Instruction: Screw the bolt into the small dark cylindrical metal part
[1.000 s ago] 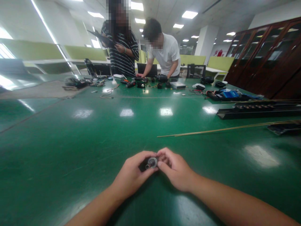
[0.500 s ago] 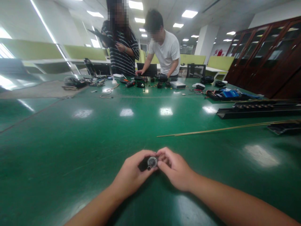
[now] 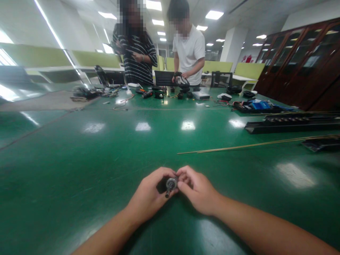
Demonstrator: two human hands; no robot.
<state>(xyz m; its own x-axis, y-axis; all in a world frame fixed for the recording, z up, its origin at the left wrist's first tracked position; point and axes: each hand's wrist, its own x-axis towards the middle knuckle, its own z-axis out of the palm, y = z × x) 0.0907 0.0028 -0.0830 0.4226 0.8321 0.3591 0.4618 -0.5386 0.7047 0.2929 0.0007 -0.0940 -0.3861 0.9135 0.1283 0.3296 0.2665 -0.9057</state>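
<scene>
Near the front middle of the green table (image 3: pixel 111 156), a small round metal part (image 3: pixel 171 183) is held between my two hands. It has a pale ring and a dark ribbed stem that points down toward me. My left hand (image 3: pixel 151 189) curls around its left side, thumb below and fingers above. On the right edge, the thumb and bent forefinger of my right hand (image 3: pixel 198 189) close on the same part, and the other fingers are folded in. The far side of the part is hidden by my fingers, and I cannot tell its exact kind.
Thin brass-coloured rods (image 3: pixel 239 146) lie beyond my right hand, near black metal channels (image 3: pixel 292 125). Farther back are a tray with blue items (image 3: pixel 260 105), a power drill (image 3: pixel 147 94), and a grey box (image 3: pixel 201 95). Two people stand across the table.
The metal part has tilted, so more of its stem shows, pointing lower. My hands barely shift. Across the table, the person in white has straightened and lifted a dark looped object.
</scene>
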